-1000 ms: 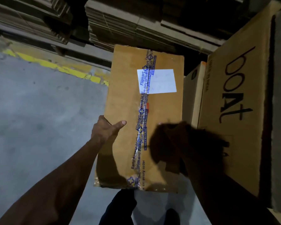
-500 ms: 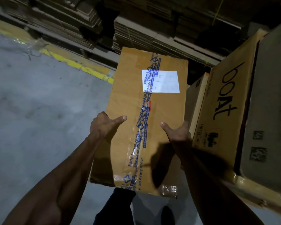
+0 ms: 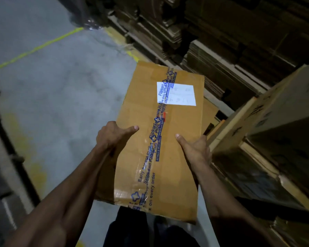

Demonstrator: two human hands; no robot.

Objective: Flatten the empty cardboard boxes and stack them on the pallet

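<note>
Both hands carry one brown cardboard box (image 3: 161,139) sealed along its middle with clear tape printed in blue and bearing a white paper label (image 3: 177,95): the left hand (image 3: 112,135) grips its left edge, thumb laid across the top face and fingers hidden beneath, while the right hand (image 3: 194,148) grips the right edge in the same way, thumb on top. It is held in the air at about waist height, above the grey concrete floor (image 3: 61,95) and the person's dark trousers (image 3: 132,229), touching nothing else. Its near-left corner shows some depth, so it looks not yet fully flat, though I cannot be sure of that from this angle. Ahead and to the right rise dim stacks of flattened brown cardboard (image 3: 221,56), which suggests much of the job is done already; whether they sit on a pallet I cannot tell. Close on the right stand larger printed cartons (image 3: 284,113), apparently unflattened, so they are probably left to do, along with collapsing and stacking this one.
</note>
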